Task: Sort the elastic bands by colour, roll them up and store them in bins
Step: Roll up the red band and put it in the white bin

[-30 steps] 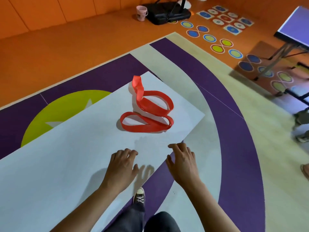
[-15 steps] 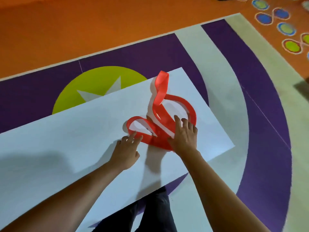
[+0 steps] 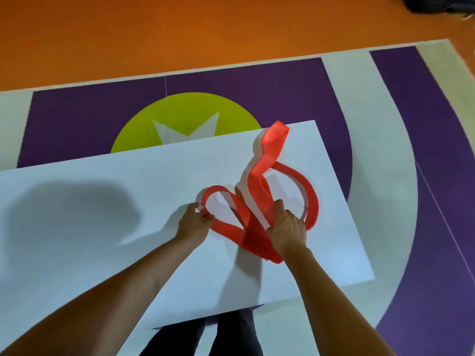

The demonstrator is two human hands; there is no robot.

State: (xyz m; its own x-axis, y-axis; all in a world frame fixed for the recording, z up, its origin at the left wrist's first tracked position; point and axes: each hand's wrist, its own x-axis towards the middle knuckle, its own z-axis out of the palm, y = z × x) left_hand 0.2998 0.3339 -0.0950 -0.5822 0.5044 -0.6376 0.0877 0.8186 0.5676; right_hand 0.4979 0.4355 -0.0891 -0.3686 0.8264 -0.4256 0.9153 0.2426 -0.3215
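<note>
left hand (image 3: 194, 222), right hand (image 3: 286, 229) moved onto band (image 3: 248, 235) | red, flat, tangled loops

Play gym: orange-and-purple marked floor (image 3: 77, 129)

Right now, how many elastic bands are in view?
1: a red band in loops on the right half of the white sheet, left hand pinching its left loop, right hand gripping its middle. A second may hide among them.

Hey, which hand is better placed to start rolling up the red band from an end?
Probably the left hand: it pinches an end loop of the red band. The right hand grips the crossed middle strands, better for steadying.
</note>
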